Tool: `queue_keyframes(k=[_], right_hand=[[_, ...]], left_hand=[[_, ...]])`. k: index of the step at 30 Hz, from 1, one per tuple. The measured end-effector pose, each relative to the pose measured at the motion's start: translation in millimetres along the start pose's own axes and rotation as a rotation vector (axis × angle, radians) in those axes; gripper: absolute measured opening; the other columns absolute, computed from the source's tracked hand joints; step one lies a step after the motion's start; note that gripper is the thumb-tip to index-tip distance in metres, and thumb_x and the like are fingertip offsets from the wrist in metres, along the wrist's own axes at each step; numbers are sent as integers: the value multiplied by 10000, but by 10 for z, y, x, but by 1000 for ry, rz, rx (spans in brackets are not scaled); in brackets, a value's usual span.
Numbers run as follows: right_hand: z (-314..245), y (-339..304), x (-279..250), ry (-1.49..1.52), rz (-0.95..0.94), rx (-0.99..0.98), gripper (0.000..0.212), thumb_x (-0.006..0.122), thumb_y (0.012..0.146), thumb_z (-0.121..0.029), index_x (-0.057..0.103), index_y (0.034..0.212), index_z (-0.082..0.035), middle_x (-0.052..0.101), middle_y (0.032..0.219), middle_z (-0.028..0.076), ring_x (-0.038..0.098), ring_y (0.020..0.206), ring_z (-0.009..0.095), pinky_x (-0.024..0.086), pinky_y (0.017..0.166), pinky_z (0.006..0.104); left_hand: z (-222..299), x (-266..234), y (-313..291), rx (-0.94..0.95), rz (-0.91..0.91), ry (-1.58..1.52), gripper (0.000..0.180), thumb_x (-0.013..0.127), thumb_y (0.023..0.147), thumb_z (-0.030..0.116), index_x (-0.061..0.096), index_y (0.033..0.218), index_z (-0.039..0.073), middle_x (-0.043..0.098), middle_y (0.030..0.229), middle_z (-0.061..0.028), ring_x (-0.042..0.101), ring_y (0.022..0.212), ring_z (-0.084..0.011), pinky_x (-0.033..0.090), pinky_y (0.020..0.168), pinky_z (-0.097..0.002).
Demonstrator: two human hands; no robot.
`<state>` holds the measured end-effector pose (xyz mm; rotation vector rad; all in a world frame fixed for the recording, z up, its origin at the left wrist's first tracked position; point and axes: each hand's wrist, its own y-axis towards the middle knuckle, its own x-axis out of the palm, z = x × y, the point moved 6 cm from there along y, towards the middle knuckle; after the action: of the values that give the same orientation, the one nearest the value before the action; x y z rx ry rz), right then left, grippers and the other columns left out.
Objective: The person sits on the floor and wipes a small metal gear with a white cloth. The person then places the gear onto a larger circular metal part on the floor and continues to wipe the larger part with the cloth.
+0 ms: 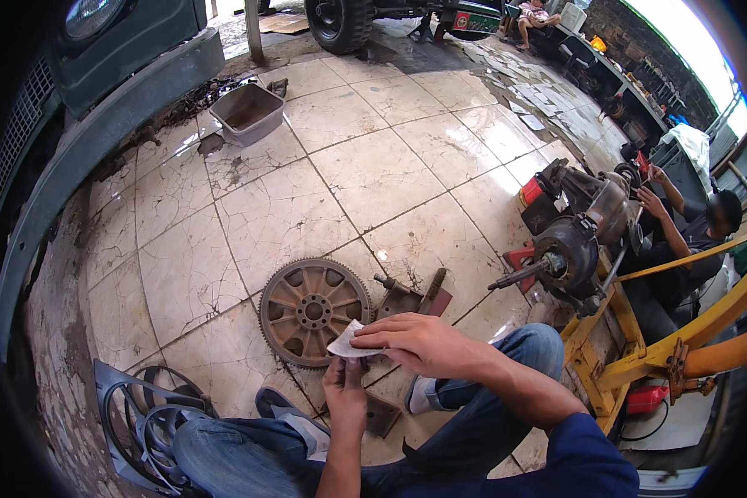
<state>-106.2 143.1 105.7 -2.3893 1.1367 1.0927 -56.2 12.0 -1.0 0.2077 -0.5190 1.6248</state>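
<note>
Between my two hands is a small folded whitish sheet (355,341), like sandpaper or a piece of paper; which one I cannot tell. My left hand (346,397) pinches its lower edge from below with thumb and fingers. Across the top of it lie the fingers of my right hand (419,342), pressed together and gripping it from the right. Just beyond my hands a brown, rusty flywheel (317,322) with a toothed rim lies flat on the tiles. To its right sit metal parts (397,300) with a bolt-like end, partly hidden by my right hand.
A grey basin (246,113) stands farther off, near a vehicle's bumper (100,124) on the left. Black fan-like parts (153,415) lie by my left knee. At right, an axle assembly (568,249) rests by a yellow stand (614,357), with a co-worker (693,241) behind it.
</note>
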Motion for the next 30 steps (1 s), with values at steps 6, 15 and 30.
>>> queue_keyframes(k=[6,15,30], right_hand=[[-87,28,-29,173,47,-55,368,584,922,-96,627,1287,-93,647,1263,136,619,1141,329,503,955,420],[1,34,17,97,87,16,345,592,903,-69,659,1241,-89,674,1208,133,637,1107,321,506,938,418],[96,-44,-44,-67,112,59,315,595,906,-87,664,1213,-91,683,1177,123,633,1085,305,471,945,414]], left_hand=[[-72,-72,-17,-14,48,-60,314,546,1045,236,605,1241,-3,641,1189,-60,587,1051,-111,439,945,-280],[-53,-49,7,-46,23,-83,354,541,1044,263,566,1296,16,611,1245,-60,574,1116,-109,438,961,-272],[-64,8,4,-27,-1,-164,371,531,1028,183,521,1316,-51,590,1285,-140,572,1183,-208,430,1078,-411]])
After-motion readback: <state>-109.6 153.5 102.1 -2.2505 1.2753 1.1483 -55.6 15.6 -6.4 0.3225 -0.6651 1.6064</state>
